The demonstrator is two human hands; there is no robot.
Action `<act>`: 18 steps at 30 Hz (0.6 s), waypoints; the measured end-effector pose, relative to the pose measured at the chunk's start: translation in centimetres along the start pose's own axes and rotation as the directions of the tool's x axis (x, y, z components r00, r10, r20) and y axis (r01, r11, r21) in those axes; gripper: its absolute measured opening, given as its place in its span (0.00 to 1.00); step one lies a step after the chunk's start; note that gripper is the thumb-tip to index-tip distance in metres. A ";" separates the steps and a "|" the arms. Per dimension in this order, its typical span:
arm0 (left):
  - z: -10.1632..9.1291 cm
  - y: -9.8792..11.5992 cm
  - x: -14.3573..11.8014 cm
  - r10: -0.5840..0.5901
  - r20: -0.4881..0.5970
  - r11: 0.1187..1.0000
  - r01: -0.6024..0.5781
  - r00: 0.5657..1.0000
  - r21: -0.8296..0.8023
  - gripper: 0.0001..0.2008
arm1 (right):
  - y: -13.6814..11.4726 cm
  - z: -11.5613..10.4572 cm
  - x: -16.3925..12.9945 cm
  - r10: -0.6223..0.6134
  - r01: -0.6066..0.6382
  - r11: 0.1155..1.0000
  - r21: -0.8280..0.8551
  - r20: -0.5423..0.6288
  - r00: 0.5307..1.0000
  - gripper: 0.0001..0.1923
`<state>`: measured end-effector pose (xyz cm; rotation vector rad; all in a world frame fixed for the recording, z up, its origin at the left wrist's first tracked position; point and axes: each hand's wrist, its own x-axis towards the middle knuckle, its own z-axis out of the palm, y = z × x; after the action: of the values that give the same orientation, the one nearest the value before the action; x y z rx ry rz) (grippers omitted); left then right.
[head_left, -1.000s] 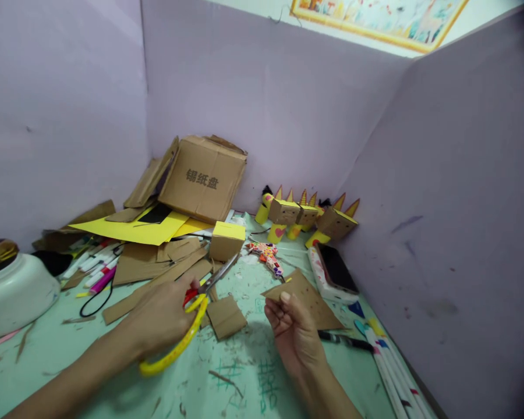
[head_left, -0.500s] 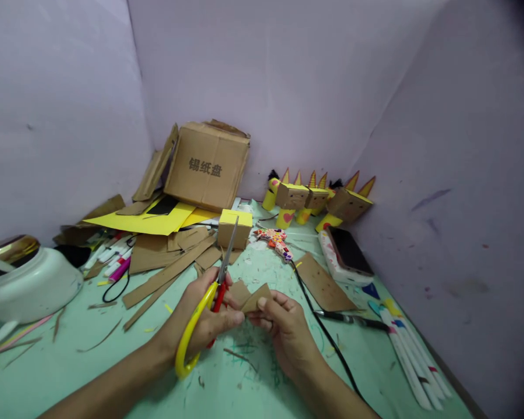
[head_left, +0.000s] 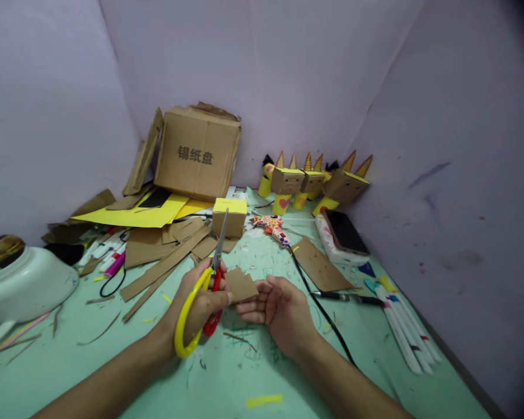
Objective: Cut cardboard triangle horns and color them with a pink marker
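Note:
My left hand (head_left: 198, 302) holds a pair of scissors (head_left: 218, 256) with yellow and red handles, blades together and pointing up and away. The same hand pinches small brown cardboard pieces (head_left: 241, 286) between thumb and fingers; how many lie together I cannot tell. My right hand (head_left: 282, 311) is beside them with the palm turned up and fingers loosely stretched, their tips at the cardboard's lower right edge. Just beyond the scissors stands a small cardboard box (head_left: 234, 224) with a yellow top.
Cardboard strips (head_left: 166, 265) and yellow sheets (head_left: 131, 215) lie left, before a large carton (head_left: 196, 154). A patterned glue gun (head_left: 273, 227) trails a black cord. Giraffe-like paper figures (head_left: 288, 183), a phone (head_left: 344, 233), a craft knife (head_left: 349, 298) and white markers (head_left: 404, 331) are right.
My right thumb and fingers have let go of the cardboard piece and opened out. The pieces now rest in my left hand. The view has shifted slightly, showing a yellow strip near the bottom.

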<state>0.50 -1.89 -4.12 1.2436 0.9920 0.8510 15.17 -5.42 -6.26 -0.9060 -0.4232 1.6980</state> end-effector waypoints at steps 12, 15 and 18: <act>-0.4 -1.2 0.5 -0.008 0.016 1.000 0.008 1.000 0.009 0.16 | 0.3 -0.2 0.2 -0.077 0.076 0.993 -0.087 -0.008 0.997 0.10; -0.3 -0.9 0.3 0.005 0.037 0.999 -0.006 0.999 0.039 0.16 | 0.8 -0.3 0.3 -0.141 0.129 0.976 -0.178 -0.056 0.988 0.13; -0.2 -0.5 0.1 0.015 0.040 0.998 -0.017 0.999 0.052 0.16 | 1.0 -0.3 0.4 -0.179 0.156 0.964 -0.217 -0.091 0.980 0.15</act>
<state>0.36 -1.81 -4.67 1.3103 0.9793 0.8144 14.71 -5.42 -7.30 -1.0800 -0.5950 1.4604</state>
